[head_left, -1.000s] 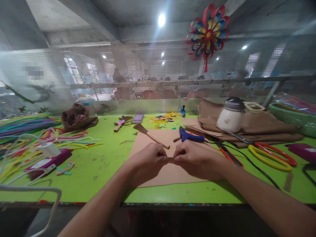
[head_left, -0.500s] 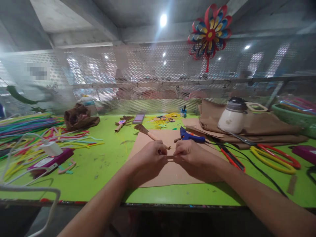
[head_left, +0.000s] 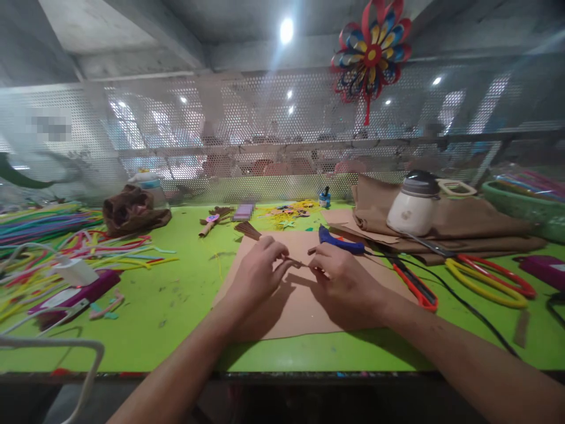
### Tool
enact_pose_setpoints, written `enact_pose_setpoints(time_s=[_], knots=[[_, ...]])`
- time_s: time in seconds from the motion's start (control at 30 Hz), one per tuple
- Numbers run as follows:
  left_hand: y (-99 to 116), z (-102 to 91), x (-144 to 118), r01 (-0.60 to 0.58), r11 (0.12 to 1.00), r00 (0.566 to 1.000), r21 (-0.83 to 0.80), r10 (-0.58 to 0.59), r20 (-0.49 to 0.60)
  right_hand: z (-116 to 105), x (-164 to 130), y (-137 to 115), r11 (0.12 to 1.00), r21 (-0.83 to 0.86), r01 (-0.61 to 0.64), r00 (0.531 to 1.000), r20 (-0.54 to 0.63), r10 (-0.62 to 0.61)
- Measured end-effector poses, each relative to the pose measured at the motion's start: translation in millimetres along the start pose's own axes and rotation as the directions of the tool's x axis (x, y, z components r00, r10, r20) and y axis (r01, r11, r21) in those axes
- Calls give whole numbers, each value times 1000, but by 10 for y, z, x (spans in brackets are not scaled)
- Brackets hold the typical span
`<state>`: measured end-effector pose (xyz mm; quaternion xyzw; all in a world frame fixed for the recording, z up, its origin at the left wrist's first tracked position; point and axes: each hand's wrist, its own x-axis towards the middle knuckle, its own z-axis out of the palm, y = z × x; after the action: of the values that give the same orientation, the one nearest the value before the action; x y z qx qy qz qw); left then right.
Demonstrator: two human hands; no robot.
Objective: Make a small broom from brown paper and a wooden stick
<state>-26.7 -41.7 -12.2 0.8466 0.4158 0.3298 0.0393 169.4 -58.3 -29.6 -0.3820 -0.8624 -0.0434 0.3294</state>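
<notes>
Green bench [head_left: 185, 294]: thin brown strip [head_left: 296, 262] between fingers [head_left: 282, 259].

A paper pinwheel [head_left: 372, 54] hangs at upper right above the green counter [head_left: 185, 294]; colored strips [head_left: 48, 235] crowd the left, a white jug [head_left: 412, 206] and red-handled scissors [head_left: 485, 274] the right.

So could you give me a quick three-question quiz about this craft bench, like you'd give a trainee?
1. True or false: the blue glue gun lies on the green table.
2. Both hands pinch what? A) thin brown strip B) red-handled scissors
3. Which hand is nearer the white jug?

Key: 1 true. 2 A: left hand and right hand hold it. 3 right.
</notes>
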Motion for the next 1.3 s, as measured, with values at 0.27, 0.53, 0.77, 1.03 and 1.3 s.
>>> enact_pose_setpoints(time_s=[0.27, 0.53, 0.77, 1.03, 1.3], knots=[[120, 195, 73, 434, 703, 899, -564, -292, 328, 182, 14, -160, 998, 4, -67, 990, -126, 67], [18, 154, 84, 462, 773, 876, -435, -323, 357, 38, 51, -255, 997, 40, -61, 993, -96, 64], [134, 61, -50, 138, 962, 908, -236, -27, 418, -155, 78, -28, 991, 115, 68, 986, 142, -84], [41, 81, -67, 110, 977, 880, -181, -11, 474, -64, -4, 73, 955, 235, -181, 921, 381, 80], [-67, 131, -59, 34, 986, 876, -163, 49, 479, 165, 6, 216, 925, 291, -244, 882, 464, 86]])
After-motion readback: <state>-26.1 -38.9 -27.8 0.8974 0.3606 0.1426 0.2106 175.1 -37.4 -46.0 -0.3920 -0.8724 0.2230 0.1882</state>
